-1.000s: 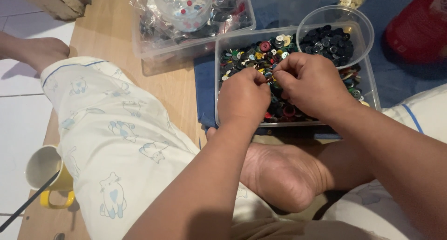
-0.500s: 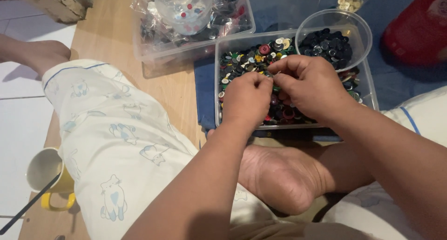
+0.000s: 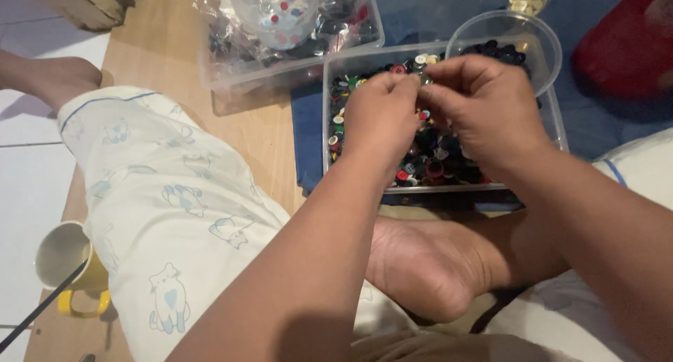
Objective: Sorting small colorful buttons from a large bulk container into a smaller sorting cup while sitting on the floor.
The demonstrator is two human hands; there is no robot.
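A small pale button (image 3: 425, 79) sits pinched between the fingertips of both hands, held just above the clear plastic tray (image 3: 554, 127) of mixed buttons (image 3: 427, 158). The left hand (image 3: 382, 116) has its grip closed, thumb and forefinger pressed together on the button's left edge; the right hand (image 3: 484, 102) meets it from the other side, its grip likewise clamped on the same button, the remaining fingers curled loosely over the tray. The button is too small to tell its exact shape. Both hands cover much of the tray's middle, hiding the buttons under them. At the tray's far right corner rests a round clear bowl (image 3: 540, 39) holding dark buttons. To the left stands a second clear box (image 3: 224, 78) with plastic bags and a domed lid inside. The tray lies on a blue cloth (image 3: 306, 144) over a wooden floor (image 3: 161, 60). Nearer the person are a bare foot (image 3: 427, 264), a pale patterned trouser leg (image 3: 175, 200), and a yellow mug (image 3: 66, 264) at the lower left.
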